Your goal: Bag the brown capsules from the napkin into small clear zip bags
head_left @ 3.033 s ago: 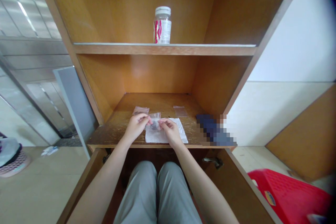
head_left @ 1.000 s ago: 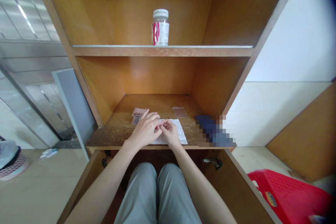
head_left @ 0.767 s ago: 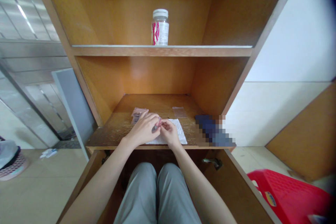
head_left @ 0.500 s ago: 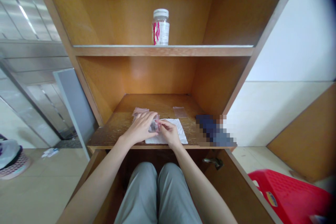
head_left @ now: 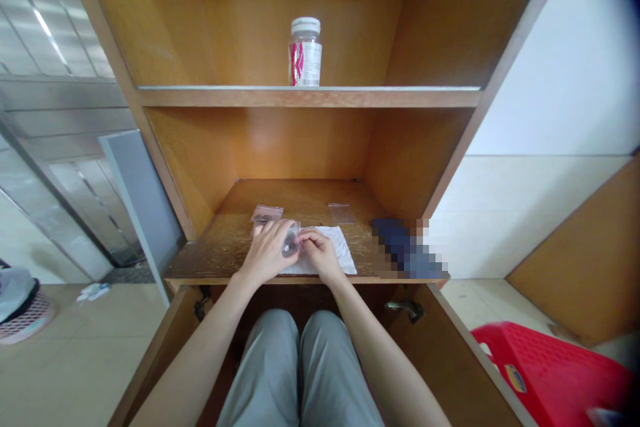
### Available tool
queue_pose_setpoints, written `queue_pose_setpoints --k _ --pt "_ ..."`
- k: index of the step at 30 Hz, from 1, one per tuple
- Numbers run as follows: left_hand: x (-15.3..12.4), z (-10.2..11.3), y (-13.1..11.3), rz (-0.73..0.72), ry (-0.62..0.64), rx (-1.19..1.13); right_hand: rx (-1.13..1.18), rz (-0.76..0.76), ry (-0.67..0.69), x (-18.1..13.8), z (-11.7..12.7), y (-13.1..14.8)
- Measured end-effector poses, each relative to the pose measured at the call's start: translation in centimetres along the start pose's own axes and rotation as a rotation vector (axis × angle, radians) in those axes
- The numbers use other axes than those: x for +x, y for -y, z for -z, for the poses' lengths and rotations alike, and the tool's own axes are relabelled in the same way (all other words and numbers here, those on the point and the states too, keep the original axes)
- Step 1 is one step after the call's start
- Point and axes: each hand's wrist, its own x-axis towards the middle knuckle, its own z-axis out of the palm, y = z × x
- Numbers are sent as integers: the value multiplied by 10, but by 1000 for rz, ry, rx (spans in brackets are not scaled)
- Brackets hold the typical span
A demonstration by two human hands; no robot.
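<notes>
A small clear zip bag (head_left: 289, 242) with something dark inside is held between my two hands over a white cloth or tissue (head_left: 340, 247). My left hand (head_left: 267, 248) is curled round the bag's left side. The fingertips of my right hand (head_left: 320, 253) pinch its reddish edge on the right. Just beyond my left hand lies another zip bag (head_left: 267, 213) with dark contents. Farther back to the right, a flat, clear zip bag (head_left: 342, 213) rests on the worn wooden shelf (head_left: 225, 253).
A white-capped bottle (head_left: 305, 57) stands on the shelf above. A dark blue item (head_left: 400, 243), partly pixelated, lies at the right. Below are open cabinet doors (head_left: 445, 340). A red basket (head_left: 545, 367) sits at lower right, and a grey board (head_left: 143, 200) leans at the left.
My left hand has shifted slightly down and turned, tilting the bag, and more of the zip bag behind it shows. My right hand keeps its pinch almost in place.
</notes>
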Motion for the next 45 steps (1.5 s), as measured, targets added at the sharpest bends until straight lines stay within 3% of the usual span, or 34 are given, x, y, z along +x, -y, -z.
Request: queue_pose_setpoints --k 10,16,22,32,37,40,45 --pt "-9 -6 10 69 -27 -14 -87 75 77 -2 -2 9" --pt "-16 -16 15 99 -28 -51 -135 42 107 -4 -6 7" --pt "-22 -25 23 119 13 -91 -209 149 123 -5 -8 13" --pt "-20 -28 30 247 49 -321 -315 281 -82 -11 -9 32" --pt "-21 -29 34 359 36 -440 -379 259 -204 4 6 39" --pt "-21 -27 35 355 43 -495 -463 150 -107 19 18 34" --pt "-21 -27 36 347 61 -534 -713 0 272 30 21 23"
